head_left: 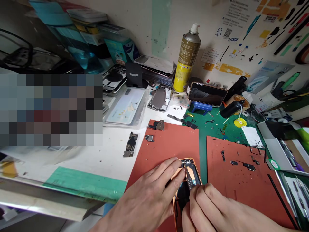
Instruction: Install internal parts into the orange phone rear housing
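The left hand holds the opened, orange-rimmed phone at its left edge, fingertips reaching over its upper part. The fingers of the right hand pinch narrowly round a ribbed tool, its tip inside the phone, just beside the left fingertips. Beyond the left fingers, a camera module lies on the reddish mat; left of that, a circuit board rests on the white surface. Right of the right fingers spreads a second mat.

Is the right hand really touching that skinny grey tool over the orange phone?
Touching. The head view shows the right hand closed around the lower end of the grey tool.
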